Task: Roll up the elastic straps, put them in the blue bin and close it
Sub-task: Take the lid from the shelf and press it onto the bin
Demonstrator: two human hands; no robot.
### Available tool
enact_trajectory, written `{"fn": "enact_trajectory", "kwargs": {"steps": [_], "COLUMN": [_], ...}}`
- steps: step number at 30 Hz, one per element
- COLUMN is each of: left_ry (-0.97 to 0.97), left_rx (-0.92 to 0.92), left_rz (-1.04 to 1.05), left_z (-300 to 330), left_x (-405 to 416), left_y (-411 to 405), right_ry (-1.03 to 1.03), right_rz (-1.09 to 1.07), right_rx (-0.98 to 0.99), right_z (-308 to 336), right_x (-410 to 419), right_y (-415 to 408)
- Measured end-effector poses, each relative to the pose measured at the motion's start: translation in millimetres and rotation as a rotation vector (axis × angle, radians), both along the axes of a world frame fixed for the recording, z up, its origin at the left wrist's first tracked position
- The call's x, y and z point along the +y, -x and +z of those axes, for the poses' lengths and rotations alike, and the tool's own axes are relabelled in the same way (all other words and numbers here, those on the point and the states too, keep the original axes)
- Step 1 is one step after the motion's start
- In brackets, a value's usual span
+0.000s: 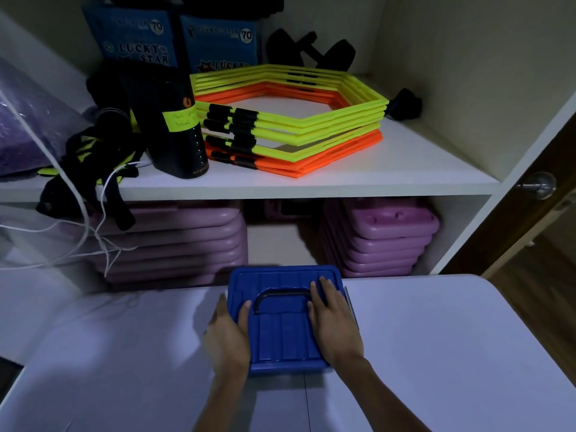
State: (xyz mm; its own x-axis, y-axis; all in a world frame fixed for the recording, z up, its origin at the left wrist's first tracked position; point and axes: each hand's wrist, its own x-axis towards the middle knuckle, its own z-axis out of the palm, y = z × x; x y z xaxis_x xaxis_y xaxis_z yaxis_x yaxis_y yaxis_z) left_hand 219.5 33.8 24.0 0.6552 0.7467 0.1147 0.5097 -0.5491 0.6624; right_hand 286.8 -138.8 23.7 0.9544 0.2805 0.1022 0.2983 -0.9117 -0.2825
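Observation:
The blue bin [280, 335] stands on the white table [436, 353] with its ribbed lid on top and a dark carry handle [282, 296] lying flat across the lid. My left hand [229, 335] wraps the lid's left edge, thumb on top. My right hand [335, 322] lies flat on the right side of the lid, fingers pointing away from me. No elastic strap shows on the table; the bin's inside is hidden by the lid.
Behind the table is a white shelf unit [311, 182]. It carries stacked yellow and orange hexagon rings [290, 120], a dark cylinder [174, 132], black-and-yellow straps with white cords [90, 169] hanging over its edge, and purple steppers [380, 238] below. A door knob [540, 183] is at right.

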Motion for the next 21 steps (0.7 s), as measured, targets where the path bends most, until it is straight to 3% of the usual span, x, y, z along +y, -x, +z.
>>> {"fn": "enact_trajectory", "kwargs": {"steps": [10,16,21], "left_ry": [0.045,-0.068,-0.172], "left_rx": [-0.135,-0.015,0.064], "left_rz": [-0.04,-0.163,-0.382], "left_z": [3.4,-1.1,-9.9], "left_x": [6.4,-3.4,-8.3], "left_y": [6.5,1.9,3.6], "right_ry": [0.029,0.042,0.055], "right_rz": [0.011,0.026,0.038], "right_rx": [-0.019,-0.051,-0.089], "right_z": [-4.3,-9.4,-6.1], "right_x": [1.2,0.1,-0.6], "right_y": [-0.8,-1.5,-0.7]}}
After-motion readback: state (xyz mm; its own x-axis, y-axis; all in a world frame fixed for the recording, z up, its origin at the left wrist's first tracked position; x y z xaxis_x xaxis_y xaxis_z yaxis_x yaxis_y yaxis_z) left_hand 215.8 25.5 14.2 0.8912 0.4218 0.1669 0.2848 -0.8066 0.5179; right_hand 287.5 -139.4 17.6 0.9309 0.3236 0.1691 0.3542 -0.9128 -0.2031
